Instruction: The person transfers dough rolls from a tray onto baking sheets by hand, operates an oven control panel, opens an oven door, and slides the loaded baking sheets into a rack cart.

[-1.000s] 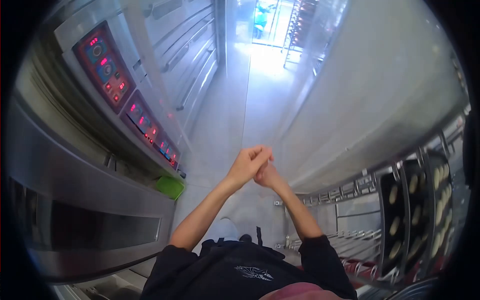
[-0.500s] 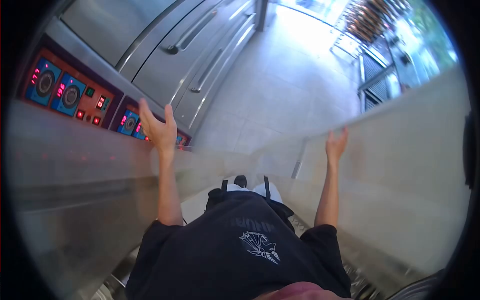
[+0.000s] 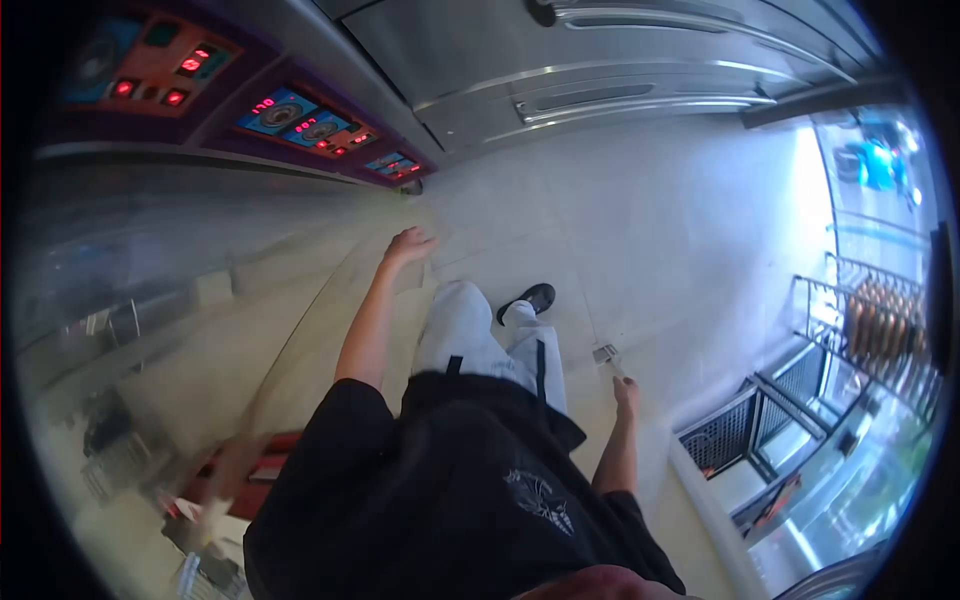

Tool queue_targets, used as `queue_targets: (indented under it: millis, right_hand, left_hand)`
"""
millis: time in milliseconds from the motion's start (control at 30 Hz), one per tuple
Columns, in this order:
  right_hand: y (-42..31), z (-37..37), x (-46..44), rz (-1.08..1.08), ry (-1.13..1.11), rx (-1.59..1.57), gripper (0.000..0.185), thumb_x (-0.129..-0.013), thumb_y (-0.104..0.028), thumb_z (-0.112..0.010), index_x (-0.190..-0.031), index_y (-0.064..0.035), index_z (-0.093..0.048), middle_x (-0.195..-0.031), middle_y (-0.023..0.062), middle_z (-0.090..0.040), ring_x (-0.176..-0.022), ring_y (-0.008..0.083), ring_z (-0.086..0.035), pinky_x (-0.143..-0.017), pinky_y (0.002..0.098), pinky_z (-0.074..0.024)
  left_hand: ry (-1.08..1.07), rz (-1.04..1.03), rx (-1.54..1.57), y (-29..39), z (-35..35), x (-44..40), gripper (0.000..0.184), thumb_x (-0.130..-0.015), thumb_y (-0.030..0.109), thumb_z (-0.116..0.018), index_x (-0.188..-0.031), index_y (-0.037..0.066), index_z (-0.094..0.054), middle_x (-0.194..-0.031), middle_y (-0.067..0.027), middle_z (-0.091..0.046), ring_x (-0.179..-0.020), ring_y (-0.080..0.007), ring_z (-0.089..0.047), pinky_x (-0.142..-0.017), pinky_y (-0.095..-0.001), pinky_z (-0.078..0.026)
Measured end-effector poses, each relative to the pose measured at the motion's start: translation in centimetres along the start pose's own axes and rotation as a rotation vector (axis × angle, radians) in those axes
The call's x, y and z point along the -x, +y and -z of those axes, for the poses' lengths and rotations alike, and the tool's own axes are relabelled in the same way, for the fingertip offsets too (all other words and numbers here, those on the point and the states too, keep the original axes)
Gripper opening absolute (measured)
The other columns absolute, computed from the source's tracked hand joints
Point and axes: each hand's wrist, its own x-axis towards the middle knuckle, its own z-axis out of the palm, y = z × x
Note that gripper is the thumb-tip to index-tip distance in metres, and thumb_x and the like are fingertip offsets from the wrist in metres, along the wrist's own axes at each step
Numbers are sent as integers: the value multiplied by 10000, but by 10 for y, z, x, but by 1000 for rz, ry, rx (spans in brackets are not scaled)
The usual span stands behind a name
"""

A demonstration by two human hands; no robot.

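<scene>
My left hand point(image 3: 410, 246) hangs in front of me beside my left thigh, over the pale floor. Its fingers are loosely bent and apart, with nothing visible in them. To my right, low over the floor, is my right hand point(image 3: 625, 393). The fingers there look small and partly curled, and I cannot make out whether they hold anything. Just beyond the fingertips shows a small grey grate-like piece point(image 3: 606, 353); whether it touches the hand or lies on the floor is unclear.
A steel oven front point(image 3: 600, 95) with long handles runs along the far side. Control panels point(image 3: 300, 125) with lit red digits are at upper left. On the right stand a wire rack of brown items point(image 3: 880, 325) and black crates point(image 3: 722, 440). Pale floor tiles point(image 3: 640, 220) lie ahead.
Both hands have dropped from a raised, spread-finger position. My view has turned to the right, and the pale surface blurred in front of me no longer covers my legs.
</scene>
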Motion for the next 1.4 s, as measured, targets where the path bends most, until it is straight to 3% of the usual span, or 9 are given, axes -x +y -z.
queue_targets:
  millis: [67,167,233,400,467,533,700,1033,1400]
  right_hand:
    - [-29,-6,-45,85,-7,-69,646,-826,-459,-634,-1311,-41,-544,-1254,193,-623,-1169,366,-589,-992,467,-450]
    - [-89,-3,-97,259,44,-173,577,-860,-415,-646,-1285,-34,-563,-1137,183,-679,-1056,334,-650,-917,409,-503]
    - [-127,-23,-135,531,20,-392,479,-908,-300,-649,-1283,-14,-566,-1047,166,-702,-919,238,-688,-809,336,-528]
    - [-204,-92,-168,634,-43,-380,418,-937,-257,-620,-1274,-16,-566,-1011,146,-707,-896,214,-686,-775,304,-530]
    - [-213,-126,-168,658,-137,-402,403,-931,-268,-619,-1258,-36,-577,-1035,166,-704,-903,256,-694,-785,350,-540]
    - [-207,-154,-168,656,-199,-412,395,-928,-273,-619,-1250,-46,-582,-1047,175,-703,-907,277,-698,-789,373,-545]
    - [-163,-207,-162,592,-216,-214,362,-918,-250,-621,-1226,-61,-596,-971,158,-717,-882,292,-706,-775,378,-547]
    - [-154,-205,-167,528,-189,-233,378,-899,-224,-629,-1228,-39,-603,-974,164,-717,-894,288,-698,-782,380,-538]
    - [-165,-213,-174,527,-195,-268,360,-904,-224,-624,-1223,-58,-602,-973,147,-721,-888,308,-703,-795,388,-541]
  left_hand:
    - [-107,-71,857,-5,-27,-64,612,-857,371,-687,-1390,147,-487,-1338,-115,-564,-1091,-220,-619,-820,-501,-512]
    - [-3,140,1131,-6,-55,-143,582,-871,222,-675,-1402,121,-458,-1290,-108,-570,-1003,-194,-628,-745,-459,-524]
    - [28,162,1140,-21,-71,-193,590,-876,216,-660,-1415,129,-435,-1282,-99,-571,-1010,-206,-626,-758,-459,-521]
    - [205,118,1316,-58,-98,-322,687,-879,104,-589,-1492,192,-291,-1338,-50,-524,-1058,-243,-615,-826,-461,-505]
    - [285,233,1357,-60,-101,-347,706,-866,61,-583,-1487,206,-281,-1366,-32,-493,-1073,-239,-611,-845,-470,-500]
    - [368,349,1394,-59,-104,-351,728,-853,19,-577,-1482,221,-271,-1394,-14,-463,-1087,-236,-608,-865,-479,-494]
    - [349,256,1424,-50,-100,-349,634,-842,-59,-544,-1393,170,-328,-1399,-16,-433,-1093,-244,-609,-879,-496,-505]
    - [355,237,1830,-21,-98,-369,483,-844,-126,-518,-1221,167,-447,-1290,-3,-490,-1093,-251,-596,-878,-500,-519]
    - [378,177,1647,-8,-112,-379,563,-871,-65,-558,-1326,245,-444,-1290,5,-526,-1103,-187,-571,-866,-451,-505]
